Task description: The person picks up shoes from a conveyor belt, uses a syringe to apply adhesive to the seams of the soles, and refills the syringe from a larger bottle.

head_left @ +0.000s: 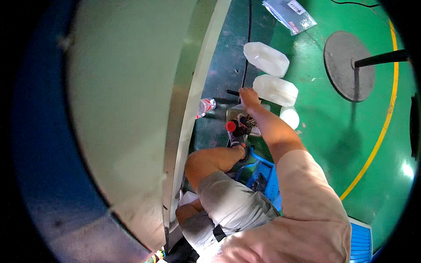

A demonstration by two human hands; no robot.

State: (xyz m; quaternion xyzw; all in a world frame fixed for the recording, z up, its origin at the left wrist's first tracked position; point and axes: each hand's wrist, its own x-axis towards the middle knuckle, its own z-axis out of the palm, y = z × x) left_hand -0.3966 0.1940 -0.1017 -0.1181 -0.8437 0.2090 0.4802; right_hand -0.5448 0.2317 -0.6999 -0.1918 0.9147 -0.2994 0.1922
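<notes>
My right hand [249, 97] reaches forward over the floor, its fingers wrapped around a slim black rod-like tool [232, 92] that points left; its exact kind is not clear. Just below the hand sits a shallow container [231, 115] with small metallic pieces [251, 122] in it. A red round cap [230, 126] and a dark object lie beside my shoe [236, 139]. To the right of the hand is a white translucent plastic jug [275, 90]. My left hand is out of the picture.
A large pale panel [131, 109] fills the left side. A second white jug [266, 59], a round white container [290, 117], a clear bottle [206, 107] and a plastic bag [290, 16] lie around. A round stand base [349, 65] stands right; a blue plastic stool [269, 179] is near my leg.
</notes>
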